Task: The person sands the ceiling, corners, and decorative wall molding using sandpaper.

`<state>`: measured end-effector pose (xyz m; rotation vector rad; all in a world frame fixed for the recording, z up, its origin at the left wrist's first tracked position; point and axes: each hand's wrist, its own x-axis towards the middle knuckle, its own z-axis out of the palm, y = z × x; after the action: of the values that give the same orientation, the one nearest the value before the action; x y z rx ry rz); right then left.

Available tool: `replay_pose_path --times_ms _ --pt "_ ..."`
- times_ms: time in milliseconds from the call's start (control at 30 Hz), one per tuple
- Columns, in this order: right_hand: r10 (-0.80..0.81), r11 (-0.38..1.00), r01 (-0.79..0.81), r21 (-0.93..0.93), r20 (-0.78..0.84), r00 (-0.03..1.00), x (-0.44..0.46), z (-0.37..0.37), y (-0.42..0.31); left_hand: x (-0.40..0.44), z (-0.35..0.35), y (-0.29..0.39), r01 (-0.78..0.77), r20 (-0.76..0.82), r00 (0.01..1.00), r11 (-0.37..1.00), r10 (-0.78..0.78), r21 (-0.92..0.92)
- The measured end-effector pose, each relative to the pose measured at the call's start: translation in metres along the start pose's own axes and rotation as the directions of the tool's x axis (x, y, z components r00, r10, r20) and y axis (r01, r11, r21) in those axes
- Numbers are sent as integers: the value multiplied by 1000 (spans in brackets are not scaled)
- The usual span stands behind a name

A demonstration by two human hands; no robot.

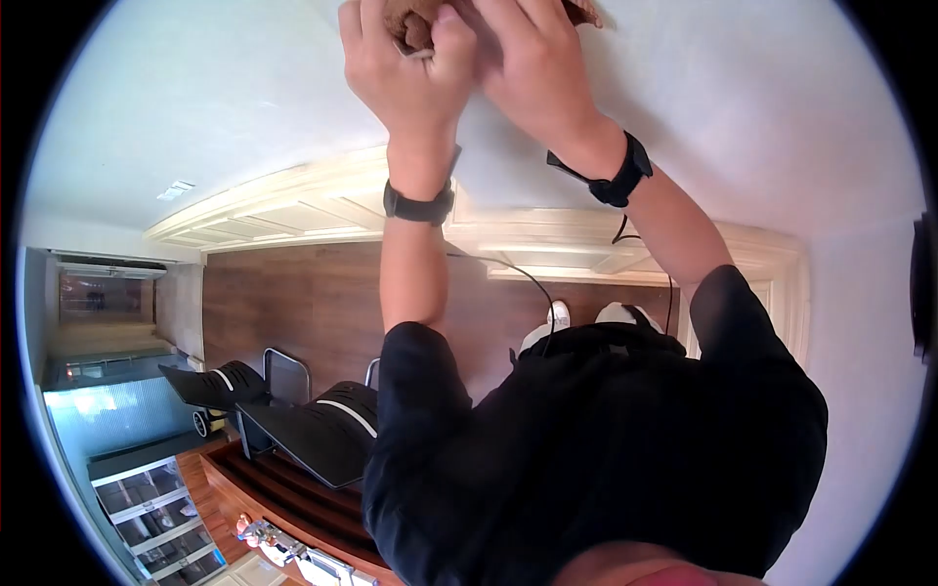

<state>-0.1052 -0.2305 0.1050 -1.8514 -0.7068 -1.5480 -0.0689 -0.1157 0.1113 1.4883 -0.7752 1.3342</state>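
Observation:
Both of my hands are raised at the top edge of the head view, close together in front of a pale surface. My left hand (pixel 415 73) is closed around a crumpled brown cloth (pixel 415 27), its thumb against the folds. Just beside it, my right hand (pixel 537 68) is bent over with its fingertips partly cut off by the frame edge. More brown material (pixel 583 12) shows past its far side; whether it belongs to the same cloth cannot be seen. Each wrist wears a black strap.
Cream panelled moulding (pixel 303 210) runs below the pale surface (pixel 264 88). Black chairs (pixel 318 430) stand at lower left beside a wooden table (pixel 293 503) with small items. Thin black cables hang near my body. A dark object (pixel 921 288) is at the right edge.

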Motion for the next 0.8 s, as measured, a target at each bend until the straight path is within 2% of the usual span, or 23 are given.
replay_pose_path --times_ms 33,100,133,200,267,300,333,400,467,600,733,767,800 --pt "-59 998 59 -7 -51 997 -5 3 4 -8 0 -2 -50 7 999 997 50 51" --pt "-23 997 23 -80 3 1000 -30 5 8 -28 -2 -6 -119 44 992 987 114 107" --pt "-5 993 8 -117 30 1000 -45 5 9 -46 -3 -7 14 36 999 995 -17 103" --pt "49 992 -39 -119 81 996 -74 5 10 -76 -3 -2 159 40 986 985 -162 73" --pt "102 988 -81 -134 156 982 -101 0 8 -109 -4 -6 189 52 980 978 -193 87" --pt "131 985 -104 -136 211 969 -118 -2 9 -130 -5 -15 138 74 986 981 -149 136" --pt "157 983 -124 -138 265 952 -137 -3 10 -156 -5 -25 120 91 987 987 -130 105" --pt "190 977 -143 -157 346 919 -175 -5 12 -195 -4 -28 154 46 986 985 -158 74" --pt "205 971 -136 -195 398 894 -209 -5 17 -228 -4 -29 207 65 975 975 -212 82" --pt "280 960 -229 -163 495 822 -255 -9 25 -270 -7 -28 285 160 937 944 -311 165" --pt "293 956 -256 -142 476 829 -236 -13 17 -260 -10 -28 261 200 933 946 -298 192" --pt "303 953 -284 -109 442 844 -223 -15 13 -254 -7 -19 353 129 919 922 -373 159" --pt "314 947 -312 -74 410 856 -207 -18 11 -244 -4 -18 311 120 938 943 -324 121"
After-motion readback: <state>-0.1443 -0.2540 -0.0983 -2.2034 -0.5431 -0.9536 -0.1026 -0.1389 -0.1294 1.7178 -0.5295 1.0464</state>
